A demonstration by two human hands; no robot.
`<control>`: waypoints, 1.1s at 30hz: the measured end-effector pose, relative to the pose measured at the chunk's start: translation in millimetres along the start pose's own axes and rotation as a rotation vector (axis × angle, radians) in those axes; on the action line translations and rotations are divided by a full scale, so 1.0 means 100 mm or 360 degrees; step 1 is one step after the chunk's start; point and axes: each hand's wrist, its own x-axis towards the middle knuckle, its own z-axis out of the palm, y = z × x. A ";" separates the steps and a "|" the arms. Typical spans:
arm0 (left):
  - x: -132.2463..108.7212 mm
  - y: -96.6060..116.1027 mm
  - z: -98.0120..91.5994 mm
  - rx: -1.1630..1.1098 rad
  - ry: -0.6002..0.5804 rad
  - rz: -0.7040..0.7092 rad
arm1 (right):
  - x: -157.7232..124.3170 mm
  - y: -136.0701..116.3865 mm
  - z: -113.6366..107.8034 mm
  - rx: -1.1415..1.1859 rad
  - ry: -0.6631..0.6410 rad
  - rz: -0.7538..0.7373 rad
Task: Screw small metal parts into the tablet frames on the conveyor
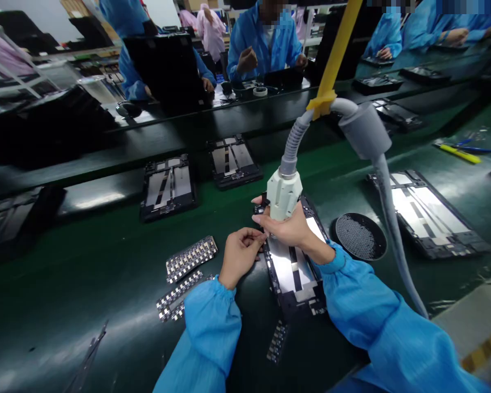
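Right sleeve [376,305] lies beside the dish [360,236], risking spillage. Right fingers [270,224] clamp the tool [285,192]; slippage may scratch the tablet [281,266]. Left fingers [250,237] are together, contents unclear.

Dark green across bench [123,262]. Greenish white on handheld tool [284,191]; ribbed grey on hose [297,139] above; yellow on far strap [340,49]. Black edging around silver on open device [280,262] beneath, dark stripe lengthwise. Rows of pale squares on dark component strips [191,259], left. Grey dots on black round dish [360,236], right. Yellow and blue on pens [460,153], far right. Blue on near sleeves [213,319]; blue and pink on far coats [245,41].
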 end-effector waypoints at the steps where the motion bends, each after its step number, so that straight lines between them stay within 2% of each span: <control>1: 0.00 0.01 0.01 0.0001 0.0019 -0.0003 | 0.00 -0.02 0.00 0.0012 0.0007 -0.0004; 7: 0.03 0.01 0.05 0.0025 0.0115 -0.0034 | -0.05 -0.14 0.00 0.0110 -0.0015 -0.0017; 15: 0.11 0.07 -0.02 -0.0002 -0.0023 -0.0216 | -0.05 -0.05 0.17 0.0100 -0.0088 0.0047; 28: 0.14 0.02 -0.01 0.0040 -0.0053 -0.0138 | -0.08 0.00 0.19 -0.0027 -0.0103 -0.0031; 31: 0.05 0.02 -0.07 0.0093 -0.0053 -0.0095 | -0.10 0.01 0.21 -0.0082 -0.0126 -0.0031; 33: -0.15 0.04 -0.13 0.0248 -0.0022 -0.0014 | -0.11 0.02 0.21 -0.0059 -0.0133 -0.0018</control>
